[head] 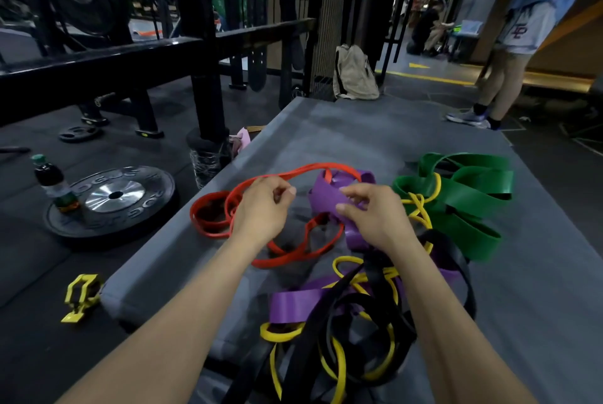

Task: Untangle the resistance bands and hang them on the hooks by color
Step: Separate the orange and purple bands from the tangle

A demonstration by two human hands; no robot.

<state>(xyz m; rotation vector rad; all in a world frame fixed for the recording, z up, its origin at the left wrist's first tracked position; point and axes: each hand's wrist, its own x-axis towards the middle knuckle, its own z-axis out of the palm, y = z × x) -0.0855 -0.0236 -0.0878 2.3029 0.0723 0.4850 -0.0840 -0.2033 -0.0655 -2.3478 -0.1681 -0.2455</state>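
Observation:
A tangle of resistance bands lies on a grey padded bench (326, 129). My left hand (261, 211) pinches a thin red band (293, 256) whose loops spread to the left and under my wrist. My right hand (372, 211) grips a wide purple band (323, 194) that the red band threads through. Wide green bands (473, 194) are piled at the right, knotted with a thin yellow band (421, 207). Nearer me, black bands (375, 279), yellow loops and more purple band (293, 302) are interwoven. No hooks are in view.
On the floor to the left lie a black weight plate (114, 198) with a bottle (55, 181) on it, and a yellow clip (81, 296). A black rack (202, 44) stands behind. A beige backpack (355, 74) sits beyond the bench. A person's legs (499, 77) stand at the right.

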